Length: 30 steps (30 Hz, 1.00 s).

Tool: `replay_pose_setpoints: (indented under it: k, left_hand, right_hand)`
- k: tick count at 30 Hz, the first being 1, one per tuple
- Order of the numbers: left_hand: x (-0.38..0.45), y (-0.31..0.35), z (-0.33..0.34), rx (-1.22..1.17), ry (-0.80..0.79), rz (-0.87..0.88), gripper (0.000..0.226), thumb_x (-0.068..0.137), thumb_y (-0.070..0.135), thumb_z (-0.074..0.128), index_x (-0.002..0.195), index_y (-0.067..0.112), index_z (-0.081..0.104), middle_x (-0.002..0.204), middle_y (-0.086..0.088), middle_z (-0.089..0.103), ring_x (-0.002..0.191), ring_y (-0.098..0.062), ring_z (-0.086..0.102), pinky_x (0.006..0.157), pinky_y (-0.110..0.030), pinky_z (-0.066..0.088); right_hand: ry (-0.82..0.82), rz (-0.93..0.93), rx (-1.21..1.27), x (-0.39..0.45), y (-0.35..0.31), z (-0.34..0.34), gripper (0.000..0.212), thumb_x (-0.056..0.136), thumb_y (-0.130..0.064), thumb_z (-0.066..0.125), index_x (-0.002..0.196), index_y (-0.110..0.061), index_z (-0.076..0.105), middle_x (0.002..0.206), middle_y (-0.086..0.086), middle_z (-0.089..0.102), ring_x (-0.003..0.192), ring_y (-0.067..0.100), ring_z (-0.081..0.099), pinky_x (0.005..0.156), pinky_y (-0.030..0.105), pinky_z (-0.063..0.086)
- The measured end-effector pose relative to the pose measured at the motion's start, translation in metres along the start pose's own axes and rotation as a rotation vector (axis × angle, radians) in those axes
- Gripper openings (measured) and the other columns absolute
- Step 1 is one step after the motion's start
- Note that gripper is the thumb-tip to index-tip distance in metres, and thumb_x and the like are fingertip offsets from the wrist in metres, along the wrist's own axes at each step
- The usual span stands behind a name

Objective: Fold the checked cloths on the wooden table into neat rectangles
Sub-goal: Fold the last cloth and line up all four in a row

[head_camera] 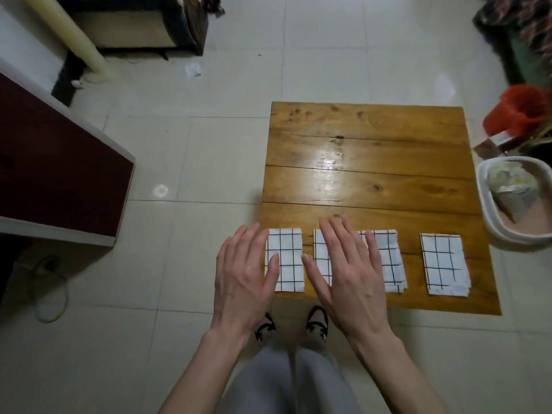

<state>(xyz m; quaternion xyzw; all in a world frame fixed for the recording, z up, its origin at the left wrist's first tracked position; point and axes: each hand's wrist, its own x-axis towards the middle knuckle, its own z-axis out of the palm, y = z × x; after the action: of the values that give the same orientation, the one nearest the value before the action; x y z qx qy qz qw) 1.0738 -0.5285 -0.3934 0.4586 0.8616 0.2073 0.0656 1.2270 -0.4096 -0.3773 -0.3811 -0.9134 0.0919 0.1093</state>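
Observation:
Several white cloths with black checks lie folded as rectangles in a row along the near edge of the wooden table (367, 180). The leftmost cloth (288, 258) is partly under the fingers of my left hand (245, 279), which is flat with fingers apart. My right hand (346, 270) is also flat and open, and covers most of the second cloth (320, 255) and the left part of the third cloth (388, 261). The fourth cloth (443, 262) lies apart at the right. Neither hand holds anything.
A white basin (490, 210) with wrapped items stands on the floor right of the table, an orange bucket (519, 109) behind it. A dark red cabinet (59, 174) is at the left. My shoes (316, 324) stand on the tiled floor below the table's near edge.

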Motion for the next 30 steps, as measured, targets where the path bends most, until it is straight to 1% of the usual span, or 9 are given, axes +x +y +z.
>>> replay_pose_setpoints:
  k: [3,5,12,17,20,23,27,30]
  left_hand:
    - [0.005,-0.023,0.029,-0.012,-0.031,0.012,0.049,0.105,0.035,0.05,0.149,0.014,0.053,0.153,-0.006,0.053,0.149,-0.022,0.04,0.119,-0.051,0.037]
    - [0.007,-0.038,0.053,-0.032,-0.042,0.025,0.048,0.104,0.033,0.051,0.147,0.012,0.055,0.152,-0.006,0.054,0.148,-0.022,0.041,0.119,-0.05,0.037]
    - [0.004,-0.087,0.153,-0.026,-0.154,0.042,0.049,0.105,0.037,0.044,0.147,0.014,0.054,0.151,-0.006,0.055,0.147,-0.021,0.042,0.118,-0.048,0.04]
    - [0.003,-0.112,0.207,-0.045,-0.157,0.06,0.047,0.105,0.033,0.043,0.144,0.011,0.058,0.149,-0.006,0.057,0.145,-0.022,0.047,0.116,-0.049,0.043]
    - [0.002,-0.121,0.23,-0.028,-0.176,0.065,0.048,0.105,0.032,0.042,0.146,0.011,0.056,0.15,-0.007,0.056,0.145,-0.022,0.047,0.116,-0.047,0.043]
    - [-0.003,-0.129,0.247,-0.002,-0.21,0.078,0.05,0.106,0.033,0.041,0.15,0.012,0.052,0.153,-0.006,0.054,0.146,-0.021,0.045,0.117,-0.046,0.042]
    - [-0.01,-0.139,0.262,0.024,-0.217,0.103,0.052,0.105,0.028,0.05,0.154,0.013,0.046,0.159,-0.005,0.046,0.15,-0.02,0.039,0.121,-0.045,0.038]
    - [-0.013,-0.141,0.267,0.043,-0.218,0.121,0.056,0.103,0.024,0.057,0.156,0.011,0.044,0.163,-0.008,0.041,0.153,-0.023,0.034,0.122,-0.048,0.035]
  right_hand:
    - [-0.038,0.031,-0.027,0.002,0.002,0.037,0.067,0.108,-0.056,0.04,0.159,-0.014,0.04,0.164,0.008,0.041,0.158,0.022,0.028,0.128,0.053,0.023]
    - [-0.069,0.05,-0.05,0.001,0.007,0.065,0.066,0.108,-0.055,0.041,0.16,-0.014,0.039,0.164,0.008,0.042,0.157,0.023,0.029,0.129,0.051,0.022]
    - [-0.172,0.017,-0.088,-0.007,0.026,0.167,0.067,0.106,-0.051,0.047,0.161,-0.015,0.038,0.166,0.007,0.038,0.158,0.021,0.025,0.13,0.046,0.016]
    - [-0.269,-0.012,-0.13,-0.015,0.035,0.219,0.064,0.105,-0.049,0.045,0.16,-0.016,0.04,0.166,0.007,0.039,0.159,0.021,0.025,0.128,0.051,0.02]
    - [-0.283,-0.014,-0.122,-0.021,0.037,0.246,0.063,0.106,-0.049,0.043,0.159,-0.015,0.041,0.166,0.007,0.04,0.158,0.023,0.028,0.125,0.052,0.023]
    - [-0.299,-0.038,-0.119,-0.026,0.04,0.268,0.066,0.106,-0.05,0.041,0.162,-0.015,0.036,0.169,0.007,0.033,0.16,0.022,0.023,0.126,0.051,0.021]
    - [-0.292,-0.083,-0.103,-0.027,0.04,0.289,0.068,0.106,-0.049,0.036,0.164,-0.013,0.03,0.171,0.007,0.027,0.16,0.023,0.02,0.125,0.049,0.02]
    - [-0.315,-0.126,-0.097,-0.027,0.042,0.301,0.07,0.106,-0.052,0.036,0.165,-0.015,0.027,0.172,0.006,0.024,0.16,0.023,0.02,0.124,0.049,0.018]
